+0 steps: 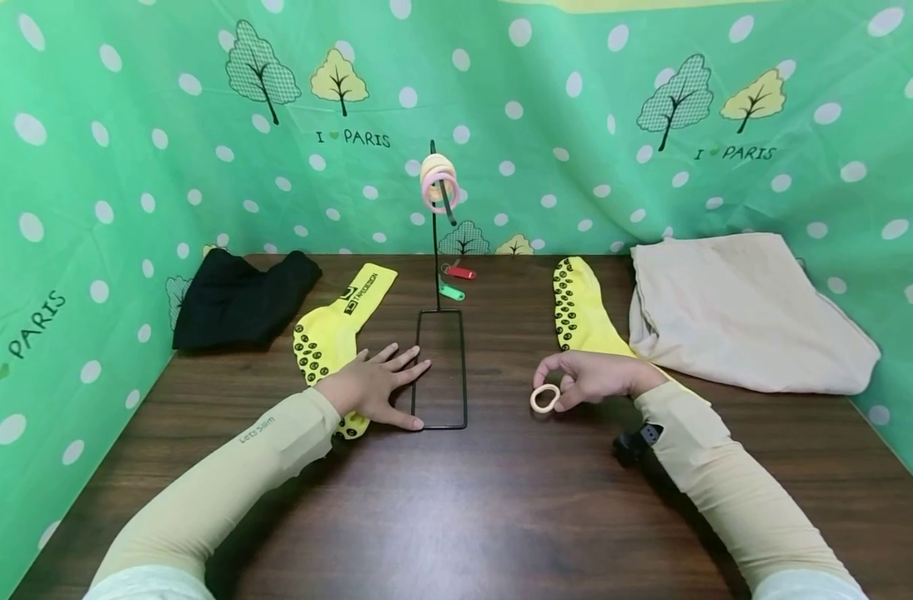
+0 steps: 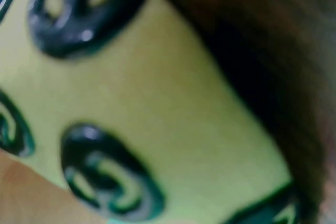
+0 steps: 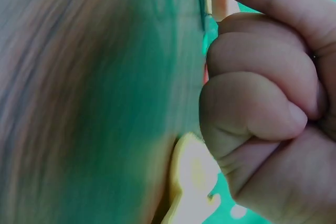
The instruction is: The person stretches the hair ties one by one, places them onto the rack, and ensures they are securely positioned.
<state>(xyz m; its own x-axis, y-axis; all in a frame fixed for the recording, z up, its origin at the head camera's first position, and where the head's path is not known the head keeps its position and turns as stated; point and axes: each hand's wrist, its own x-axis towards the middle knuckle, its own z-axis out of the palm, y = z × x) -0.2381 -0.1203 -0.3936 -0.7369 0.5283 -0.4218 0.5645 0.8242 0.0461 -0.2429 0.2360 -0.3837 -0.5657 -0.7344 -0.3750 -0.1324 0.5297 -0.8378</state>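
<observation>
My right hand [image 1: 594, 377] pinches a small pale wooden ring [image 1: 545, 398] between thumb and index finger, just above the table; in the right wrist view its other fingers [image 3: 257, 82] are curled into the palm. Spread fingers of my left hand [image 1: 373, 387] lie across the left side of the black wire base of a stand [image 1: 464, 367]. Under that hand and wrist is a yellow sock [image 1: 330, 329] with black grip dots, filling the left wrist view. High on the stand's arm hang several rings, a pink ring [image 1: 426, 193] in front and pale ones behind.
A second yellow sock [image 1: 587, 304] lies partly behind my right forearm, beside a folded beige cloth [image 1: 741, 317]. At the back left is a black cloth [image 1: 238, 300]. Behind the stand's base lie a red key tag [image 1: 460, 272] and a green key tag [image 1: 452, 292].
</observation>
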